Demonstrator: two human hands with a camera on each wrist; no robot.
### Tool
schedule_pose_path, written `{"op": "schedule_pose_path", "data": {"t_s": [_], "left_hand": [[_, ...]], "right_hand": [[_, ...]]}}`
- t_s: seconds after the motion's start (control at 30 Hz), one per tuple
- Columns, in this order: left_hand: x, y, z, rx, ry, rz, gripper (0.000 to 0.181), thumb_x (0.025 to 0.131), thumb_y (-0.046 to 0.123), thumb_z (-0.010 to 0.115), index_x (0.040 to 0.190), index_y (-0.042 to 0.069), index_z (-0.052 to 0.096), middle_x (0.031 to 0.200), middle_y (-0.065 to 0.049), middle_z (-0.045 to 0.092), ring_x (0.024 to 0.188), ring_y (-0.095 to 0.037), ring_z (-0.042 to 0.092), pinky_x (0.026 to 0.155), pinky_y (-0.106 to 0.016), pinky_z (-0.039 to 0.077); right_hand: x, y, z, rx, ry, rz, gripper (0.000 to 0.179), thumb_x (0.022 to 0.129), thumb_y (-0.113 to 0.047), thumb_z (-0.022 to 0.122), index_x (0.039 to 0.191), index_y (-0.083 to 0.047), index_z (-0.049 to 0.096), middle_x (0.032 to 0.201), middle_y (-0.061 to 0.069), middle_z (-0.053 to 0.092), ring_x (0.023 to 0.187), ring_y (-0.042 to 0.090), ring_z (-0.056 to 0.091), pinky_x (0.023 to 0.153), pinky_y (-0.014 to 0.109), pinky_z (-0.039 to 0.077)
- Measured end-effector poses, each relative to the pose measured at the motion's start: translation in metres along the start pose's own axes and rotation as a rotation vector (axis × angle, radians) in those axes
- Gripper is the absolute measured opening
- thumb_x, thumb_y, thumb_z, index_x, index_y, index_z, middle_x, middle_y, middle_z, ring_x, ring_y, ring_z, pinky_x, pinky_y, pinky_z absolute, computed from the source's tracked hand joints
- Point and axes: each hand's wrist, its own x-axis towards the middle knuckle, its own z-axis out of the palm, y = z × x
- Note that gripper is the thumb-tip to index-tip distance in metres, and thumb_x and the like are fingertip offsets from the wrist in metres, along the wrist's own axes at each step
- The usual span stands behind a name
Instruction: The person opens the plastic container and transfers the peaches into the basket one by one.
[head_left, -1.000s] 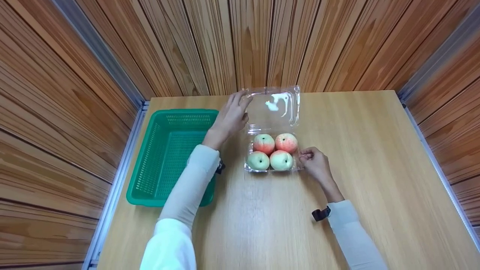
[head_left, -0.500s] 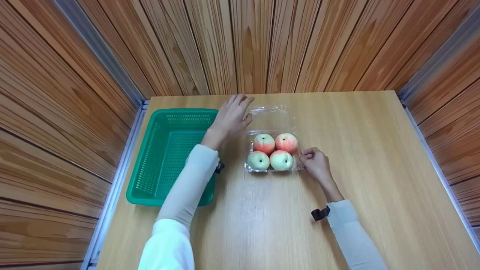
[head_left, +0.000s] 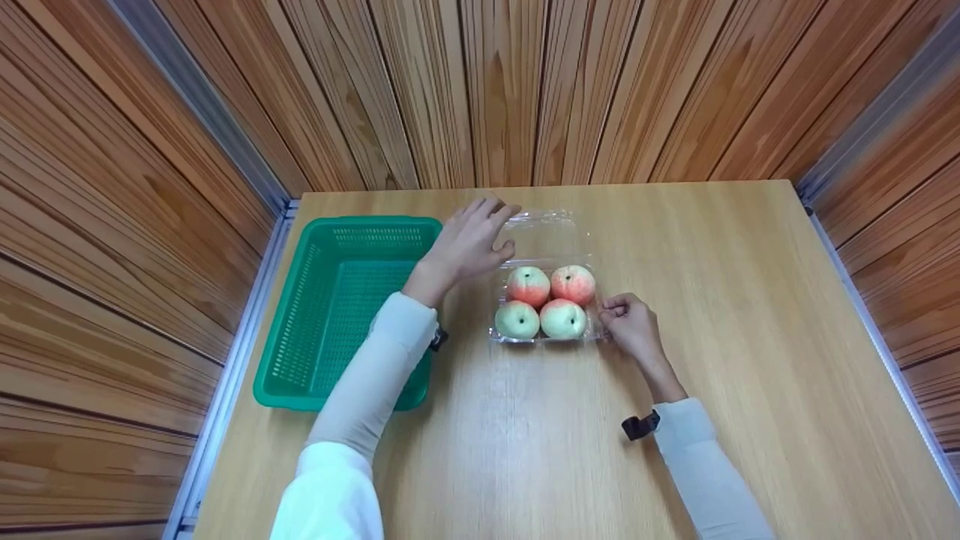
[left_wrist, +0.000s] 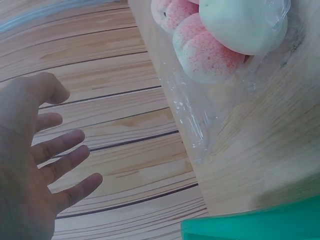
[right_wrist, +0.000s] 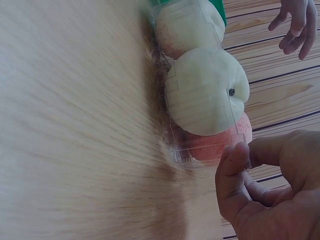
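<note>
A clear plastic clamshell box lies on the table with its lid folded back flat behind it. Several peaches, pale green blushed with red, fill the base; one front peach shows its dark stem pit. My left hand hovers by the lid's left edge, fingers spread and holding nothing, as the left wrist view also shows. On the other side, my right hand pinches the box's right rim between thumb and curled index finger, seen close up beside a peach in the right wrist view.
A green perforated plastic basket stands on the left of the wooden table, partly behind my left forearm. Wood-panelled walls rise at the back and both sides. A dark wrist camera sits at my right cuff.
The lid, upright a second ago, has dropped back flat onto the table. My left hand has come off it and drifted slightly right and down. The right hand keeps its hold on the rim.
</note>
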Motion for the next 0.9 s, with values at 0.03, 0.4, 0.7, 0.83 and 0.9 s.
{"op": "schedule_pose_path", "data": {"t_s": [0.03,0.4,0.7,0.83,0.9], "left_hand": [[-0.001,0.001,0.0,0.003,0.0,0.009,0.056,0.104,0.036,0.063,0.156,0.019,0.052,0.152,-0.008,0.057,0.141,-0.029,0.053,0.117,-0.052,0.049],[-0.008,0.009,-0.003,0.012,-0.005,0.085,0.055,0.104,0.039,0.063,0.154,0.018,0.055,0.149,-0.008,0.06,0.139,-0.027,0.054,0.115,-0.049,0.052],[-0.012,0.012,-0.004,0.016,-0.034,0.094,0.058,0.104,0.04,0.062,0.158,0.02,0.051,0.153,-0.007,0.058,0.142,-0.028,0.054,0.113,-0.049,0.053],[-0.015,0.014,-0.005,0.025,-0.047,0.111,0.06,0.104,0.043,0.062,0.159,0.021,0.049,0.156,-0.008,0.056,0.143,-0.028,0.053,0.114,-0.048,0.052],[-0.015,0.015,-0.005,0.025,-0.052,0.121,0.061,0.104,0.044,0.062,0.159,0.02,0.049,0.157,-0.008,0.055,0.144,-0.028,0.053,0.114,-0.048,0.052]], "right_hand": [[0.0,0.0,0.0,0.003,-0.003,0.001,0.024,0.097,-0.005,0.066,0.118,0.007,0.064,0.094,0.009,0.066,0.068,0.011,0.061,0.054,0.019,0.049],[-0.001,-0.002,-0.001,0.002,-0.024,0.045,0.027,0.099,-0.006,0.065,0.123,0.006,0.062,0.099,0.011,0.064,0.076,0.014,0.062,0.059,0.019,0.051],[-0.001,-0.004,-0.001,0.003,-0.039,0.062,0.028,0.099,-0.007,0.066,0.123,0.008,0.061,0.095,0.008,0.063,0.078,0.018,0.065,0.06,0.02,0.052],[-0.001,-0.005,-0.001,0.004,-0.048,0.066,0.03,0.1,-0.006,0.064,0.126,0.009,0.06,0.095,0.008,0.063,0.08,0.021,0.066,0.06,0.02,0.051],[-0.001,-0.005,-0.001,0.011,-0.054,0.071,0.031,0.1,-0.006,0.064,0.127,0.009,0.059,0.096,0.008,0.063,0.081,0.021,0.066,0.06,0.02,0.052]]}}
